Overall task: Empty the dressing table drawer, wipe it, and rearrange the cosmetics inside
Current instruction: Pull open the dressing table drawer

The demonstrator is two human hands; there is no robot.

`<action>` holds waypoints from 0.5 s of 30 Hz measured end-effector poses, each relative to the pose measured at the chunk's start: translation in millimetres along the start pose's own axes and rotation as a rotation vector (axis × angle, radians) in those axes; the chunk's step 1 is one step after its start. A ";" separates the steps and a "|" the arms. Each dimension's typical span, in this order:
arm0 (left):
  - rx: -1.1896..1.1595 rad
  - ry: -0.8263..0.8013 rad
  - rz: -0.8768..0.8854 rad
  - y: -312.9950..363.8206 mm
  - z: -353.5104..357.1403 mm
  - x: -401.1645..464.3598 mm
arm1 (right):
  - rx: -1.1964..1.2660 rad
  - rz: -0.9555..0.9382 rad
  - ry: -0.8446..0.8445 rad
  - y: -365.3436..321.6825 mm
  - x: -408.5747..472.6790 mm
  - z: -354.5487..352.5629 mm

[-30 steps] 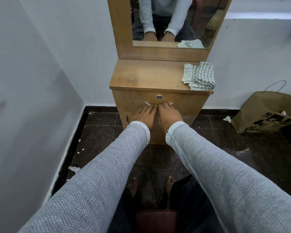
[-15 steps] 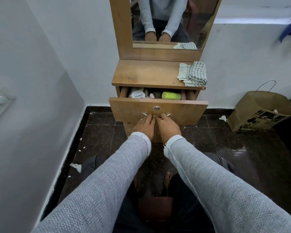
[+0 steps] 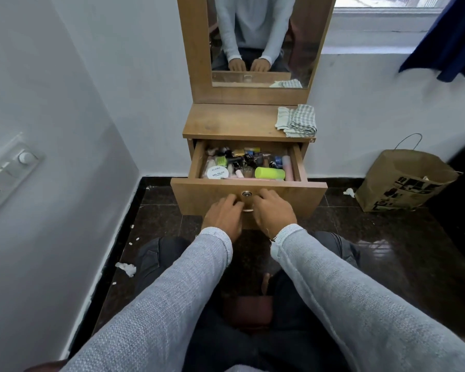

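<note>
The wooden dressing table drawer (image 3: 290,196) stands pulled far out. It holds several cosmetics: a round white nail polish remover tub (image 3: 217,172), a neon yellow-green tube (image 3: 269,173), a pink bottle (image 3: 288,167) and small dark bottles. My left hand (image 3: 223,216) and my right hand (image 3: 273,211) curl side by side over the metal handle on the drawer front, below the round lock (image 3: 246,194). A folded checked cloth (image 3: 298,121) lies on the right of the table top (image 3: 226,122).
A mirror (image 3: 261,38) rises behind the table top. A brown paper bag (image 3: 403,181) stands on the dark tiled floor at the right. A white wall with a switch plate (image 3: 8,170) closes in on the left. Scraps of paper (image 3: 126,268) lie by the skirting.
The drawer went from closed to pulled far out toward me, both hands drawing it by the handle. The cosmetics inside came into sight.
</note>
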State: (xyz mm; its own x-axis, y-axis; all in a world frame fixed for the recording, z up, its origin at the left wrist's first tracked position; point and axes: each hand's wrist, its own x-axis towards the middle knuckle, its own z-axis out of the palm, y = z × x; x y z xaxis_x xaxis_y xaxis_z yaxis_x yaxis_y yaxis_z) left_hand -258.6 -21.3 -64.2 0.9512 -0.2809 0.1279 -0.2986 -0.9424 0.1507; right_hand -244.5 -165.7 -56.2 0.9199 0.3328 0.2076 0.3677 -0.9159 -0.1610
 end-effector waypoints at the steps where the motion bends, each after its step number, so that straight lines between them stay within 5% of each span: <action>1: -0.008 0.073 0.003 -1.5 -4.7 -1.3 | -0.010 -0.041 0.097 2.9 -0.8 -4.0; 6: -0.013 0.290 -0.017 -8.5 -30.2 7.0 | -0.093 -0.038 0.202 14.8 1.1 -23.2; 15: -0.013 0.175 -0.081 -25.1 -35.5 1.2 | -0.038 0.046 0.060 19.4 -4.8 -28.9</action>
State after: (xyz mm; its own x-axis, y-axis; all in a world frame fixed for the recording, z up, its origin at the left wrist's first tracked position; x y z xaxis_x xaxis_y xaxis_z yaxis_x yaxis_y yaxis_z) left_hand -252.8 8.4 -33.0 0.9444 -0.1672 0.2831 -0.2236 -0.9578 0.1803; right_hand -245.8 -191.5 -32.5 0.9255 0.2767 0.2588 0.3184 -0.9383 -0.1354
